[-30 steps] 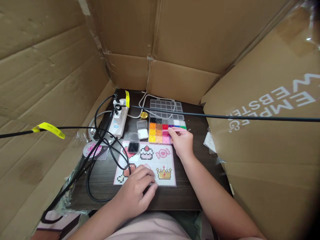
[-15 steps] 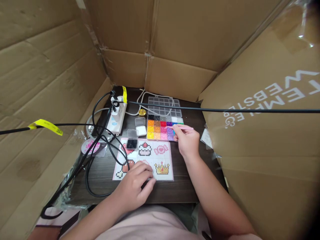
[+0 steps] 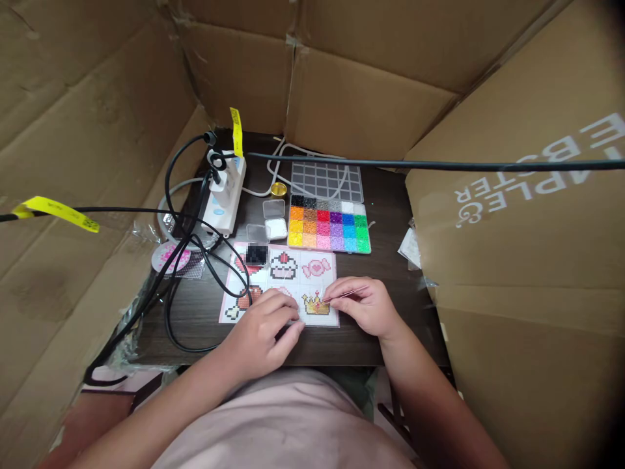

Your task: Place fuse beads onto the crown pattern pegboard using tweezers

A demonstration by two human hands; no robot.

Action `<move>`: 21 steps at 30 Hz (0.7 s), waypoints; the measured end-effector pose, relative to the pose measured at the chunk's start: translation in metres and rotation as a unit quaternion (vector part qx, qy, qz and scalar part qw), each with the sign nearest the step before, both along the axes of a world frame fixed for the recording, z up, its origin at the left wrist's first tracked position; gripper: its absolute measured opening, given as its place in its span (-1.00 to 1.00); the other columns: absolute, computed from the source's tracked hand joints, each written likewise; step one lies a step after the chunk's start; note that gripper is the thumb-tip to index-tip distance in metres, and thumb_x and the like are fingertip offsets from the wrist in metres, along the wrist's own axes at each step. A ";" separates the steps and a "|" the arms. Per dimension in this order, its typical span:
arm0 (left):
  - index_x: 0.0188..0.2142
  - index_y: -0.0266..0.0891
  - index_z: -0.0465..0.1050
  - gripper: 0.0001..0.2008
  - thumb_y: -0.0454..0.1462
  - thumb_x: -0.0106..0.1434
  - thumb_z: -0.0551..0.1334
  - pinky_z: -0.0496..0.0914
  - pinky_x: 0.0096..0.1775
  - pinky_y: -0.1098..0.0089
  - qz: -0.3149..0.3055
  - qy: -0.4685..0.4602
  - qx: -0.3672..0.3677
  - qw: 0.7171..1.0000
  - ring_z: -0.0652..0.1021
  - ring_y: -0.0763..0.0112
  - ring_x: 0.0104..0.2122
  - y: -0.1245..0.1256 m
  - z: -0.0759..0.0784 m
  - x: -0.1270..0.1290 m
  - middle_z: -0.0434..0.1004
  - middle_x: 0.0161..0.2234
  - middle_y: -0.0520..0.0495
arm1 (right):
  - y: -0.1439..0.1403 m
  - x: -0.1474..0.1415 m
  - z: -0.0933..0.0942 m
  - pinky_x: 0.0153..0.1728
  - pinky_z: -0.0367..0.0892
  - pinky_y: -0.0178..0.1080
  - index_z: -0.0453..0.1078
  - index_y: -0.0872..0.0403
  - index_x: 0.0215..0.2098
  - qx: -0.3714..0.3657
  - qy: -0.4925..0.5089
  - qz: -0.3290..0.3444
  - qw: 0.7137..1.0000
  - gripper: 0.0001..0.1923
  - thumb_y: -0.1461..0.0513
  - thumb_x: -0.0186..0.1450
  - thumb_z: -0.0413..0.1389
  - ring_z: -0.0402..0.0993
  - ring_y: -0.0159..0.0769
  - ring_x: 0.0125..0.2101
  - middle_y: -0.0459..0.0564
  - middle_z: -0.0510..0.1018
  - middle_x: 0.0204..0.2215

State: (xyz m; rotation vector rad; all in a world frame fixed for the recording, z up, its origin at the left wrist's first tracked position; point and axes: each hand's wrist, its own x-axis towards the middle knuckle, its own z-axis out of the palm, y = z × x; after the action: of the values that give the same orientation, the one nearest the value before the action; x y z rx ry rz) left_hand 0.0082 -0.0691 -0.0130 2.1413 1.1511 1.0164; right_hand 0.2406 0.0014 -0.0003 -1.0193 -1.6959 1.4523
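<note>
A white pattern sheet (image 3: 293,277) with bead pictures (cupcake, candy, crown) lies on the dark table (image 3: 381,260). My left hand (image 3: 266,329) rests on its lower middle, fingers curled, pressing it down. My right hand (image 3: 364,305) grips thin tweezers (image 3: 344,294) whose tip points at the yellow crown (image 3: 315,304) at the sheet's lower right. Behind the sheet sits a bead box (image 3: 329,225) with many coloured compartments.
An empty clear grid tray (image 3: 327,182) lies behind the bead box. A white power strip (image 3: 224,195) with black cables (image 3: 190,260) occupies the left. Small clear containers (image 3: 274,218) and a gold cap (image 3: 278,189) stand nearby. Cardboard walls (image 3: 512,260) enclose the table; a black rod (image 3: 415,164) crosses above.
My right hand has come back from the bead box with the tweezers, down to the crown on the sheet. The left hand stays on the sheet. The camera tilted down.
</note>
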 end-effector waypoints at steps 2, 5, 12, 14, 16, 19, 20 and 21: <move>-0.25 -0.23 0.46 -0.92 -0.38 0.32 0.19 0.40 -0.15 0.27 0.000 -0.001 0.000 1.000 0.49 0.32 -0.21 0.000 0.000 0.000 0.53 -0.27 -0.10 | 0.000 -0.001 -0.002 -0.37 0.52 -0.27 0.62 0.07 -0.42 0.000 0.004 -0.001 1.000 -0.94 0.24 0.20 0.31 0.62 -0.26 -0.41 0.05 0.68 -0.43; -0.26 -0.23 0.46 -0.91 -0.38 0.32 0.19 0.41 -0.14 0.26 0.003 -0.002 -0.004 1.000 0.50 0.32 -0.21 0.000 0.000 0.000 0.53 -0.26 -0.11 | 0.000 -0.001 -0.003 -0.39 0.51 -0.26 0.61 0.07 -0.44 -0.003 0.012 0.000 1.000 -0.91 0.23 0.20 0.31 0.61 -0.26 -0.43 0.05 0.67 -0.45; -0.26 -0.23 0.46 -0.92 -0.38 0.32 0.19 0.41 -0.15 0.26 0.001 -0.008 -0.001 1.000 0.49 0.32 -0.21 0.000 0.001 0.000 0.53 -0.27 -0.11 | 0.001 0.000 -0.005 -0.41 0.49 -0.25 0.59 0.09 -0.46 -0.008 0.008 -0.004 1.000 -0.88 0.21 0.19 0.32 0.59 -0.25 -0.45 0.06 0.66 -0.46; -0.26 -0.24 0.46 -0.92 -0.38 0.32 0.19 0.40 -0.15 0.26 0.000 -0.007 0.001 1.000 0.48 0.32 -0.22 0.000 0.001 0.000 0.53 -0.27 -0.11 | 0.001 0.000 -0.006 -0.41 0.49 -0.25 0.59 0.09 -0.46 -0.003 0.007 -0.005 1.000 -0.89 0.22 0.19 0.31 0.59 -0.25 -0.44 0.06 0.66 -0.45; -0.27 -0.23 0.46 -0.92 -0.37 0.33 0.18 0.40 -0.15 0.26 0.000 -0.005 -0.001 1.000 0.48 0.32 -0.22 0.000 0.001 0.000 0.53 -0.27 -0.11 | 0.001 0.000 -0.006 -0.41 0.49 -0.25 0.59 0.09 -0.46 0.001 0.002 -0.006 1.000 -0.89 0.22 0.20 0.31 0.59 -0.26 -0.45 0.06 0.65 -0.45; -0.27 -0.22 0.47 -0.91 -0.37 0.33 0.18 0.41 -0.15 0.26 0.003 -0.002 -0.006 1.000 0.49 0.32 -0.22 0.000 0.001 0.000 0.53 -0.27 -0.11 | 0.001 -0.001 -0.007 -0.41 0.49 -0.25 0.59 0.09 -0.46 0.001 -0.009 -0.008 1.000 -0.87 0.20 0.20 0.31 0.59 -0.25 -0.45 0.06 0.65 -0.45; -0.27 -0.22 0.47 -0.90 -0.37 0.33 0.18 0.41 -0.15 0.26 0.003 -0.001 -0.007 1.000 0.49 0.32 -0.21 0.000 0.001 0.000 0.53 -0.27 -0.11 | 0.001 -0.001 -0.006 -0.41 0.49 -0.25 0.59 0.09 -0.46 -0.001 -0.012 -0.009 1.000 -0.87 0.19 0.20 0.31 0.59 -0.25 -0.45 0.06 0.66 -0.45; -0.27 -0.22 0.47 -0.90 -0.37 0.33 0.18 0.41 -0.15 0.26 0.003 -0.001 -0.007 1.000 0.49 0.32 -0.21 0.000 0.001 0.000 0.53 -0.27 -0.11 | 0.001 -0.001 -0.006 -0.41 0.49 -0.25 0.59 0.09 -0.46 -0.003 -0.013 -0.010 1.000 -0.86 0.18 0.19 0.31 0.59 -0.25 -0.44 0.06 0.66 -0.45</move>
State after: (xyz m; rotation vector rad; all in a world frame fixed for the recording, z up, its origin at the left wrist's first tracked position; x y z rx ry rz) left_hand 0.0082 -0.0694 -0.0125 2.1271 1.1603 1.0096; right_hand 0.2401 0.0022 -0.0065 -1.0601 -1.6964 1.4375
